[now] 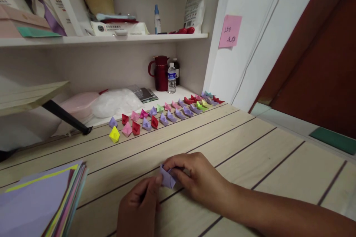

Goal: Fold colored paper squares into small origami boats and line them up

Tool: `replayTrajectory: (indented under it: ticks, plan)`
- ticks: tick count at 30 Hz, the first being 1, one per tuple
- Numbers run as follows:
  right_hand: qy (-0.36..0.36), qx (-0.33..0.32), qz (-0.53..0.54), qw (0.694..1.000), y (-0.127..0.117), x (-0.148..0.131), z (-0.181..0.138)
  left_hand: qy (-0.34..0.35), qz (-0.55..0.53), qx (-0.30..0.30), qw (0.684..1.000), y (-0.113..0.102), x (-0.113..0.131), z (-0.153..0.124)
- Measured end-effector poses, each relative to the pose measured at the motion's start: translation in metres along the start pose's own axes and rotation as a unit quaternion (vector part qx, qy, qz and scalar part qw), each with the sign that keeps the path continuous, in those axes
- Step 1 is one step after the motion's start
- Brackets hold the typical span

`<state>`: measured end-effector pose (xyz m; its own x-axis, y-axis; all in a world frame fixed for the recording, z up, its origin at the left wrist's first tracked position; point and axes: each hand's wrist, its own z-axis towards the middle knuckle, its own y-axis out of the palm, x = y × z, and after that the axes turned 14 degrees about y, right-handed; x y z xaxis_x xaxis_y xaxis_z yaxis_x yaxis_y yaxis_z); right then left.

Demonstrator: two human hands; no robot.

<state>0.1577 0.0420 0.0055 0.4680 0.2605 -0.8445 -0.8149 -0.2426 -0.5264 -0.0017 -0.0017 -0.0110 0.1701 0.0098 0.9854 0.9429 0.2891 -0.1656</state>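
A small piece of folded lavender paper (168, 180) is held between my two hands, just above the wooden table. My left hand (141, 200) pinches its left edge between thumb and fingers. From the right, my right hand (194, 174) grips its upper corner, with the fingertips partly behind or inside the fold. Beyond the hands, folded paper boats in several colours stand in two rows along the table's back edge, among them a yellow boat (114, 134) at the left end and a lavender boat (146, 124).
A stack of coloured paper (36, 200) lies at the lower left. Behind it a black leg (66, 115) props a raised wooden board (30, 98). On the white shelving stand a dark red jug (161, 74), a water bottle (171, 78) and a plastic bag (116, 103).
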Motion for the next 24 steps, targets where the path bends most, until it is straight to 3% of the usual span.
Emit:
replayTrajectory:
  ticks: [6, 10, 13, 17, 20, 24]
  plan:
    - [-0.037, -0.001, -0.009, 0.999, -0.003, 0.001, 0.002, 0.009, -0.005, -0.01, 1.0, -0.001, -0.003, 0.002]
    - [-0.079, 0.059, -0.075, 0.992, -0.006, 0.002, 0.001, 0.035, 0.022, -0.037, 0.998, -0.006, -0.007, 0.006]
    - [-0.11, 0.131, -0.198, 0.965, -0.008, 0.003, 0.002, 0.113, 0.053, -0.017, 0.992, -0.009, -0.011, 0.011]
    - [-0.174, 0.168, -0.303, 0.922, -0.009, 0.003, 0.004, 0.268, 0.112, 0.037, 0.956, -0.002, -0.018, 0.009]
    - [-0.195, 0.162, -0.307, 0.917, -0.007, 0.002, 0.005, 0.334, 0.143, 0.021, 0.932, 0.005, -0.024, 0.004]
    - [-0.17, 0.092, -0.244, 0.95, -0.005, 0.003, 0.003, 0.341, 0.157, -0.01, 0.927, 0.007, -0.032, 0.002]
